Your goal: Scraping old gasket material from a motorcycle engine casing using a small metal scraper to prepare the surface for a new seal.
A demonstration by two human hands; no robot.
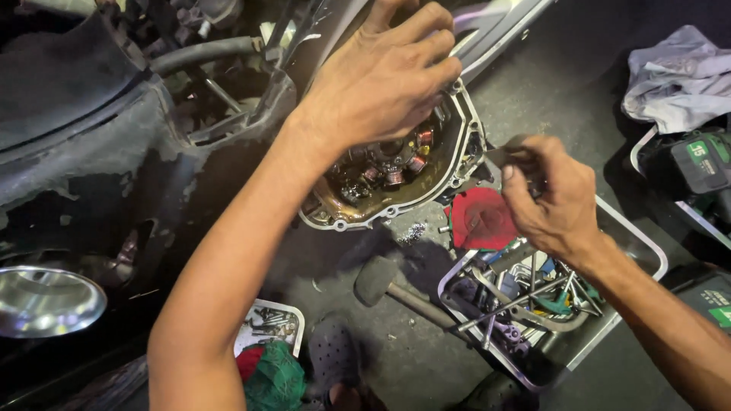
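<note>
The left hand (384, 76) lies over the upper rim of the engine cover (396, 179), its fingers (426, 42) curled together and pressing on the cover's edge at about 12 o'clock. The cover sits at the middle of the view, open side up, showing copper stator coils (388, 171) in oily residue. At 3 o'clock of it, the right hand (552, 202) pinches a small dark metal part (512, 156), fingers clamped on it. Below that hand lies a red rag (481, 219) and a metal tray of tools (533, 304). A rubber mallet (381, 281) rests on the floor at 6 o'clock; a grey cloth (678, 76) lies at 2 o'clock.
</note>
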